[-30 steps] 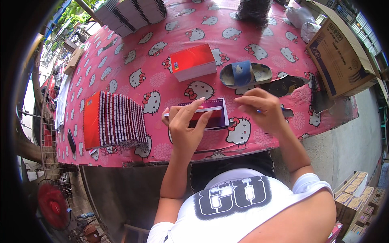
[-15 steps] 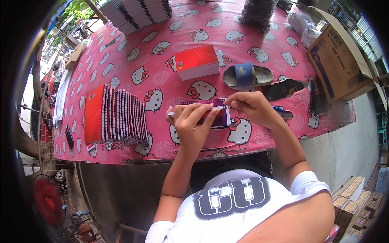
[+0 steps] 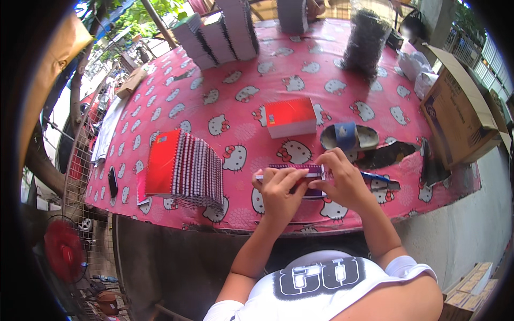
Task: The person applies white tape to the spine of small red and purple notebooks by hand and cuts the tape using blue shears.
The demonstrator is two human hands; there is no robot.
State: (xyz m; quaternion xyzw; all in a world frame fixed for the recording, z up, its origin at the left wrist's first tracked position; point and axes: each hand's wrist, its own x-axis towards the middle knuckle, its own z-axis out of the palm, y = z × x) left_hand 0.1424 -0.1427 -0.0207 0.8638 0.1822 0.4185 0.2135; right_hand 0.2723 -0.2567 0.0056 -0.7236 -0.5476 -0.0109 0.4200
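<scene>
Just this side of a blue slipper [image 3: 346, 137], the left hand [image 3: 282, 188] clamped a white-edged booklet [image 3: 315, 175] above a purple notebook [image 3: 314, 193]; the right hand [image 3: 342, 179] framed its end, contact unclear. Steady fingertips seemed needed. Left of the slipper sat red notebooks [image 3: 292, 116] and a spiral-bound stack [image 3: 195, 168]; nearer right, a potentially obstructive blue tool [image 3: 376, 176].

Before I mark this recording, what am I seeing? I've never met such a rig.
There is no robot: these are a person's bare hands, filmed from above by a fisheye camera worn on the head. The left hand holds a thin, white-edged, booklet-like item; the right hand is at its right end, its grip unclear. On the pink, cat-patterned tablecloth are a row of red-covered spiral notebooks, a red-topped block of notebooks, a blue-strapped slipper and a brown cardboard box.
</scene>
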